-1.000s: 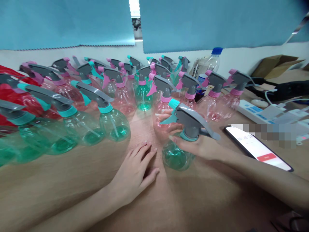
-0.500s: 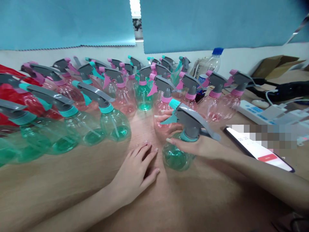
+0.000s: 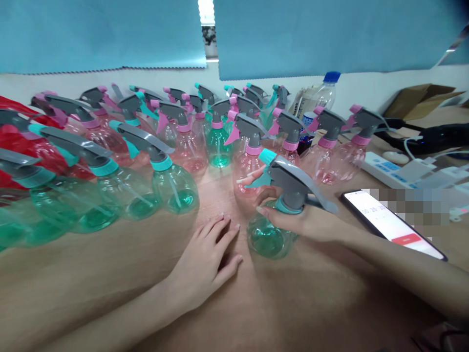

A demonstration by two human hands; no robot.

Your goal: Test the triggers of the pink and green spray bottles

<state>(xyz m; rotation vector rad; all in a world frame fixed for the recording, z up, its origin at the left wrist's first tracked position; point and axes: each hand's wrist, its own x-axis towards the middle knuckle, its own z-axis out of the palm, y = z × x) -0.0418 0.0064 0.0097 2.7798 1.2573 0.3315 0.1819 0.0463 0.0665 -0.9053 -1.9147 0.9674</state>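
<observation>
Re-curled right hand (image 3: 309, 224) slightly behind turquoise trigger (image 3: 258, 181) since earlier. Has grip wrapped around neck of green spray bottle (image 3: 267, 238), standing on tabletop (image 3: 311, 303); rests left hand (image 3: 203, 259) loosely open nearby.

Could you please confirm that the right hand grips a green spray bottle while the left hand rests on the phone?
Not quite: the left hand rests on the tabletop, not on the phone, as the head view shows; the right hand does grip a green spray bottle.

Left hand (image 3: 207, 254) lies on the table (image 3: 91, 264), right hand (image 3: 309, 223) grips a sprayer (image 3: 266, 239).
</observation>
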